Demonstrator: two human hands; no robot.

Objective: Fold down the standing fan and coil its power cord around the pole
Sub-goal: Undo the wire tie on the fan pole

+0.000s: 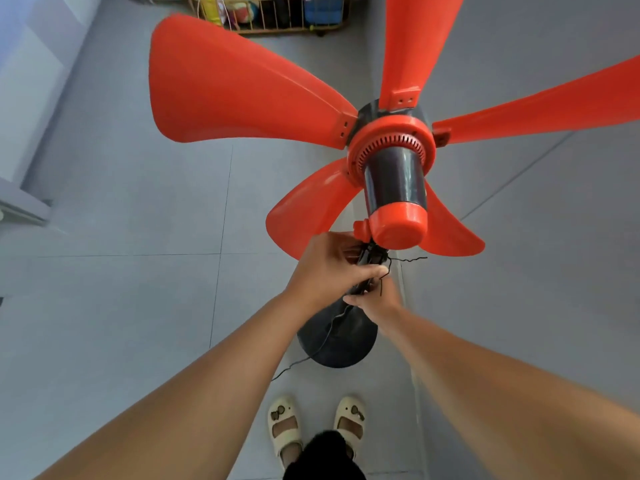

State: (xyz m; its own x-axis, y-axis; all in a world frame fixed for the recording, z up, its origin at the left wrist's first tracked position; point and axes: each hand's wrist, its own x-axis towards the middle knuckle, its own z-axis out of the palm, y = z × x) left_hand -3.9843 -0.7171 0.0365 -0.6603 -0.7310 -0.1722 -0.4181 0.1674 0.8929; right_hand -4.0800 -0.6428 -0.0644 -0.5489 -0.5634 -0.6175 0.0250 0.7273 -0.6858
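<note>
Landmark here is the round black base (337,344) on the floor, just ahead of the sandals (317,424). The thin power cord (313,353) trails off the base's near-left edge; it looks limp and light, so it should wrap easily. Right above the base, both hands sit on the black pole (363,271): left hand (325,268) clenched around it just under the pivot, right hand (377,303) a little lower, fingers pinching a kinked bit of wire. The pole looks stiff, best place to hold. Farther up, the orange blades (242,84) look thin and flexy, so I'd leave them alone. No readable brand or label anywhere.
</note>
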